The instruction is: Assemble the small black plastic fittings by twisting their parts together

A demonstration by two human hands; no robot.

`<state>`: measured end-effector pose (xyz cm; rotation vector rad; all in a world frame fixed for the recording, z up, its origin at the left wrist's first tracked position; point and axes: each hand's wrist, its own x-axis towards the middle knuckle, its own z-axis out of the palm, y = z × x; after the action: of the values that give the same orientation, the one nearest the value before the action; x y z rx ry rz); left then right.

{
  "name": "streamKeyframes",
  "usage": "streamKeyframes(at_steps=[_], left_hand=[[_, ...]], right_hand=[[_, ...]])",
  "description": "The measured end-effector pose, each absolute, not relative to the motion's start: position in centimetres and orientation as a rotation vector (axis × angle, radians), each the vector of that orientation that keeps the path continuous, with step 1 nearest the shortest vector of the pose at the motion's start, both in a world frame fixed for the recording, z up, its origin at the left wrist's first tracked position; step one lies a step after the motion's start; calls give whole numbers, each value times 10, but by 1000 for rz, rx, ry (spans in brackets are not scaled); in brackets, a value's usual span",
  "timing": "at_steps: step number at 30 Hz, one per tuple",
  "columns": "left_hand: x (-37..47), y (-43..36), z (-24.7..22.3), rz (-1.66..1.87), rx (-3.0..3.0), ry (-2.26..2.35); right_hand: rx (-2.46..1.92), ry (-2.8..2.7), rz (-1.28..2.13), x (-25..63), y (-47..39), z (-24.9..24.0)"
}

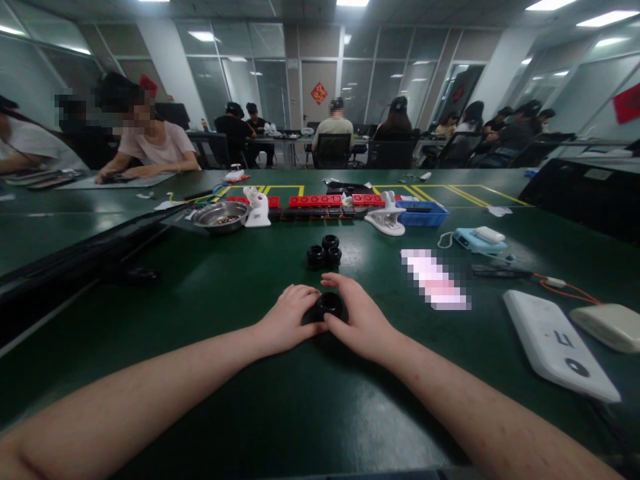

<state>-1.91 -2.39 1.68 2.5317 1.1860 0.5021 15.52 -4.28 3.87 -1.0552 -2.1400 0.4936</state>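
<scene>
A glossy black ring-shaped part [329, 303] with a round opening on top is on the green table [210, 293], between my two hands. My left hand [290, 317] closes on its left side, thumb in front. My right hand [359, 317] wraps its right side, with the thumb at the near edge and the fingers behind. Just beyond my hands stand three similar black parts [317, 256] in a tight cluster.
Farther back are a metal bowl [220, 217], white clamps [386, 217], red blocks [315, 201] and a blue tray [425, 215]. A white device [560, 347] and cables lie right; a long black object [65, 267] lies left. A person [155, 143] sits across the table.
</scene>
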Motion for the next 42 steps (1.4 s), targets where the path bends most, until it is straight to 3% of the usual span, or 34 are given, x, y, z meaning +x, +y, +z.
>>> streamKeyframes(at_steps=[7, 15, 22, 29, 36, 42], left_hand=[[-19, -24, 16, 524, 2556, 1160], [-19, -24, 16, 521, 2552, 1161], [-18, -25, 17, 523, 2558, 1172], [-20, -23, 13, 531, 2549, 1170], [-18, -24, 16, 532, 2558, 1166], [-19, -24, 16, 537, 2545, 1162]], right_hand=[[-1226, -2072, 385, 151, -40, 39], [-1070, -2137, 557, 156, -42, 39], [-1241, -1983, 404, 152, -38, 36], [-963, -2012, 770, 156, -41, 40], [-1203, -1978, 465, 154, -38, 37], [-1094, -1949, 779, 157, -35, 38]])
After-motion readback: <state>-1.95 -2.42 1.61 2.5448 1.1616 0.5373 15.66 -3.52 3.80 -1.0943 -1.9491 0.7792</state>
